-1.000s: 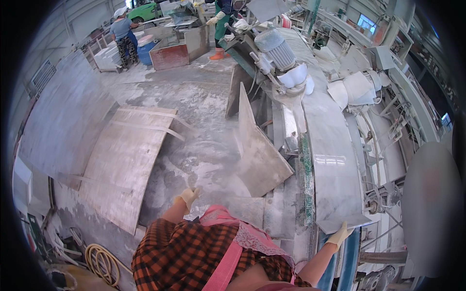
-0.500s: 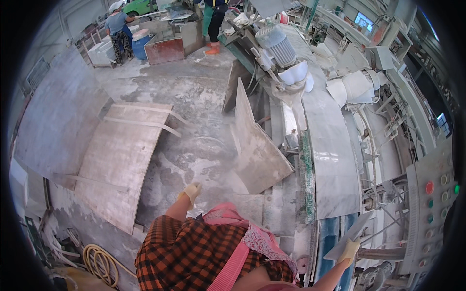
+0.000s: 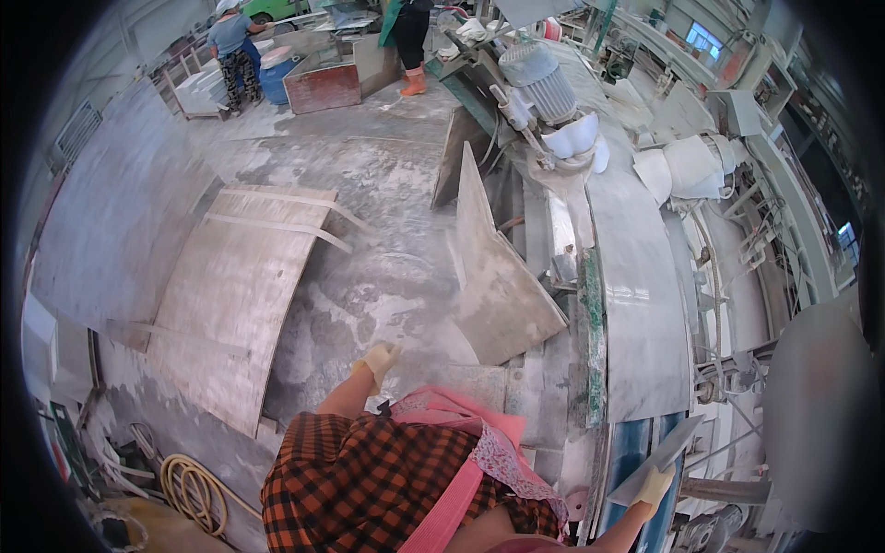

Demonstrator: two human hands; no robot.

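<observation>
My right hand (image 3: pixel 654 487), in a pale yellow glove, grips the near edge of a flat, light grey stone slab piece (image 3: pixel 653 461). This piece is tilted over the blue bed (image 3: pixel 630 444) at the near end of the machine line. Beyond it lies a long polished pale stone slab (image 3: pixel 636 318). My left hand (image 3: pixel 379 363), gloved alike, hangs over the floor away from the machine. Its fingers are curled in, and nothing shows in them.
Broad boards (image 3: pixel 235 295) lean on the left. Angled panels (image 3: pixel 502 295) stand beside the machine, below its motor (image 3: pixel 539 83). A coiled hose (image 3: pixel 194 493) lies lower left. Two people work far back near a blue barrel (image 3: pixel 275 78). A blurred grey shape (image 3: pixel 819 415) fills the right.
The scene has shifted slightly right and up in view. A blurred grey shape now covers the button panel on the right. My right hand keeps its hold on the slab piece.
</observation>
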